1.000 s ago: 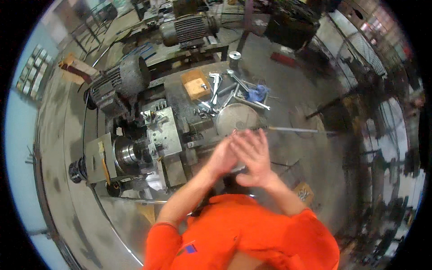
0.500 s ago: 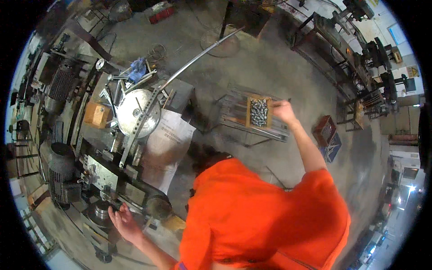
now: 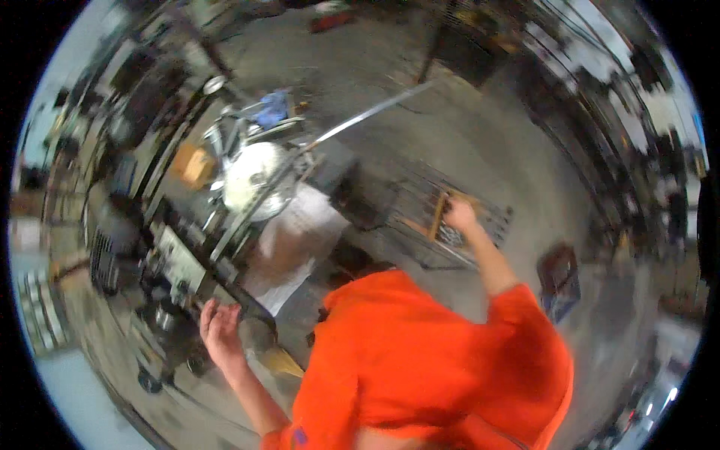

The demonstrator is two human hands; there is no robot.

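Observation:
My right hand (image 3: 460,216) is over a shallow tan-rimmed box (image 3: 435,217) of small shiny metal parts (image 3: 452,235). Its fingertips reach down among the parts, and blur hides whether they grip one. The box rests on a wire-like rack (image 3: 416,180). On the left, my left hand (image 3: 220,334) is raised with its fingers loosely curled and apart, and nothing shows in it. Close by are a machine with a light metal plate (image 3: 180,259) and a round metal fixture (image 3: 166,315).
A round metal disc (image 3: 255,180) sits on the machine bench, with a long bar (image 3: 367,116) slanting outward past it. A pale printed sack (image 3: 300,232) hangs nearer me. A blue rag (image 3: 271,110) and a small cardboard box (image 3: 193,166) lie behind. A reddish bin (image 3: 557,268) stands right.
My right hand has moved from the box's right edge to over its contents. My left hand has lifted away from the round fixture. The whole view has swung and blurred.

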